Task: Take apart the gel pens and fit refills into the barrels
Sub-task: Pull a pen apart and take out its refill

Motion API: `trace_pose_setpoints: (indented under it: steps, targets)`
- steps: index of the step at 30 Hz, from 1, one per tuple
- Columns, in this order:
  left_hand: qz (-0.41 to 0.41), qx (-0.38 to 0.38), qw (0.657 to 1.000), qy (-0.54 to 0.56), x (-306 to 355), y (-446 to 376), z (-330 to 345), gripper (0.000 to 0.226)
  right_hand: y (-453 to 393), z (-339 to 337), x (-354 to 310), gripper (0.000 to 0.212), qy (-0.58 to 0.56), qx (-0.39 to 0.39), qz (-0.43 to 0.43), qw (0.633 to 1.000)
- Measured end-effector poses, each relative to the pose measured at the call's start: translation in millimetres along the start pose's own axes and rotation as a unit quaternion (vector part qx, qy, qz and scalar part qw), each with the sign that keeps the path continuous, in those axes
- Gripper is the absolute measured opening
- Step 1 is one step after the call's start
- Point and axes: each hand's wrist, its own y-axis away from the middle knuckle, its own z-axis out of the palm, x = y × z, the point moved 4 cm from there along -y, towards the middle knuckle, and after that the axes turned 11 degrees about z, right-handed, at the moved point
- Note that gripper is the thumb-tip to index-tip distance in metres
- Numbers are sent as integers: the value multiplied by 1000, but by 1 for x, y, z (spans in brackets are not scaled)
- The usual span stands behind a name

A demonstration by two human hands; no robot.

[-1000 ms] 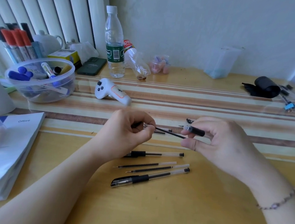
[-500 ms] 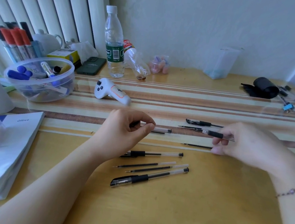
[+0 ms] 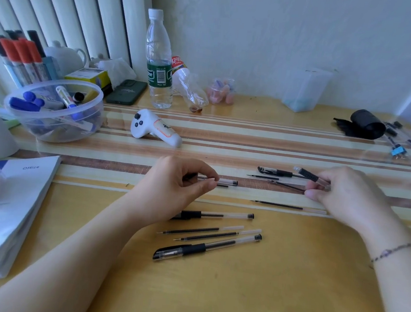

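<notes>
On the glossy yellow striped table (image 3: 288, 275), your right hand (image 3: 345, 193) pinches a clear barrel (image 3: 309, 176) with a ribbed black grip and a thin dark refill (image 3: 287, 186). Your left hand (image 3: 174, 185) has fingertips together on something small; what it is, you cannot tell. A capped pen (image 3: 203, 249) and slim refills (image 3: 207, 233) lie near.
</notes>
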Motion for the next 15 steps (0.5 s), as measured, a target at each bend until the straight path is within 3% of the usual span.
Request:
trace_pose_setpoints:
  steps: [3, 5, 7, 15]
  targets:
    - [-4, 6, 999, 38, 1, -2, -2, 10, 6, -8, -5, 16, 13, 45, -44, 998]
    - [-9, 14, 996, 83, 3, -3, -2, 9, 19, -16, -19, 8, -95, 43, -110, 988]
    - [-11, 18, 992, 121, 5, -4, -3, 10, 36, -20, -39, 14, -207, 6, -171, 963]
    - [1, 14, 986, 166, 10, -6, 0, 18, 50, -17, -52, 12, -190, 20, -208, 959]
